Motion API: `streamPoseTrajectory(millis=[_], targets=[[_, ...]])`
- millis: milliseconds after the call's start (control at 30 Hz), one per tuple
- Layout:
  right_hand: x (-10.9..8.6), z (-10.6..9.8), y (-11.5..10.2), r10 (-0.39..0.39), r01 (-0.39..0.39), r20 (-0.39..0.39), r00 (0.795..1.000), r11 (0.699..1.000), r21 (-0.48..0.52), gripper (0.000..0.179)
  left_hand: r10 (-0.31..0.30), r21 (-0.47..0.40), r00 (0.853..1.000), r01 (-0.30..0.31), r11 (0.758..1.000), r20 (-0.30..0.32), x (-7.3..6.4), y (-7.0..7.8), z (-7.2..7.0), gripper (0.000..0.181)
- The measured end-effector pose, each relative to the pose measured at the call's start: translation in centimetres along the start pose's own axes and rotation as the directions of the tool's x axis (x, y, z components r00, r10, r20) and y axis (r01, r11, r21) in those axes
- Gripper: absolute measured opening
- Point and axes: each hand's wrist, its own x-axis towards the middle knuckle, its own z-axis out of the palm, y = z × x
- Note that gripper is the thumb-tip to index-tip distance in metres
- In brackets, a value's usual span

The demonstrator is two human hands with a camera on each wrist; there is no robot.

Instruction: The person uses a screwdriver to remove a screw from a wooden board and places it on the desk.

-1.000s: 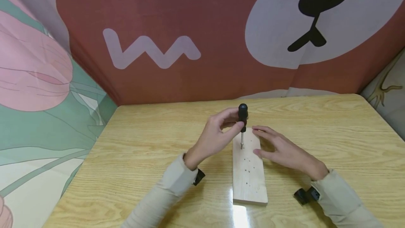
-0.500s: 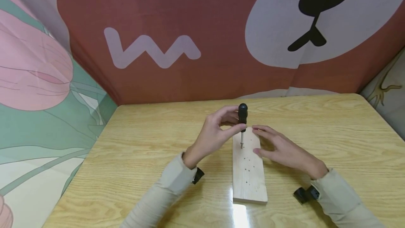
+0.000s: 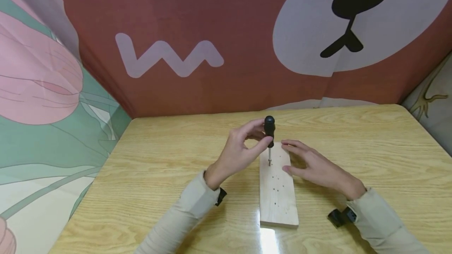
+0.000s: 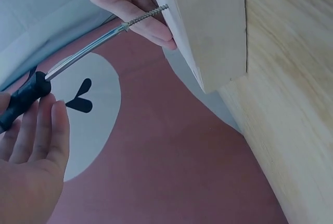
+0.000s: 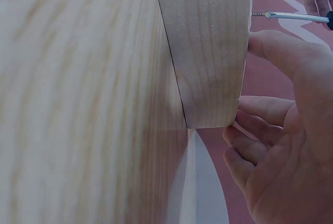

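My left hand (image 3: 237, 150) pinches the black handle of a screwdriver (image 3: 269, 126) between thumb and fingers. The tool stands nearly upright over a pale wooden board (image 3: 277, 214). In the left wrist view, its steel shaft meets the head of a threaded screw (image 4: 148, 15), whose point is in the board's face. Much of the thread shows above the wood. My right hand (image 3: 314, 167) rests at the board's right edge, thumb and fingertips touching its upper face, fingers spread and slightly bent. Several small holes dot the board below the screw.
The board lies flat on a wood-grain table (image 3: 169, 156). A printed cloth backdrop (image 3: 229, 89) rises behind the table's far edge, with more cloth at the left. Small black wrist cameras hang under both sleeves, the right camera (image 3: 337, 218) close over the tabletop.
My left thumb stretches across the screwdriver handle, then draws back a little. The handle's top leans slightly further left now. The right hand and board have stayed in place.
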Motion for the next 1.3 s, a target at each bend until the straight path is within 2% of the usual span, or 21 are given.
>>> streamPoseTrajectory(millis=[167,300,467,600,700,833,1000,1300], targets=[[-0.08,-0.01,-0.02,0.003,-0.003,0.0,1.0,1.0,0.001,0.076,0.005,0.023,1.0,-0.004,1.0,-0.027,0.06,-0.05,0.16,0.035],[-0.1,-0.02,0.02,-0.001,0.001,-0.003,1.0,1.0,0.008,0.075,-0.011,-0.005,1.0,0.011,1.0,-0.028,-0.04,-0.1,0.32,0.029],[-0.15,-0.08,0.09,-0.012,0.012,-0.005,1.0,1.0,0.014,0.074,-0.05,-0.051,0.999,0.05,0.997,0.01,-0.19,0.1,0.25,0.029],[-0.16,-0.03,0.15,-0.015,0.015,-0.006,1.0,1.0,0.021,0.074,-0.041,-0.068,0.998,0.044,0.997,0.051,-0.22,0.19,0.04,0.033],[-0.16,0.08,0.19,-0.01,0.01,-0.006,1.0,1.0,0.021,0.075,-0.027,-0.059,0.998,0.03,0.998,0.054,-0.24,0.12,-0.04,0.035],[-0.19,0.08,0.14,-0.004,0.004,-0.004,1.0,1.0,0.011,0.075,-0.011,-0.021,1.0,0.012,1.0,0.023,-0.15,-0.02,0.06,0.039],[-0.24,0.05,0.13,-0.01,0.01,-0.001,1.0,1.0,0.017,0.075,-0.004,0.014,1.0,0.005,1.0,-0.01,-0.19,-0.19,0.26,0.031],[-0.08,0.04,0.14,-0.016,0.016,-0.009,1.0,1.0,0.006,0.075,-0.031,0.04,0.999,0.03,0.999,0.022,-0.13,0.1,-0.02,0.026]])
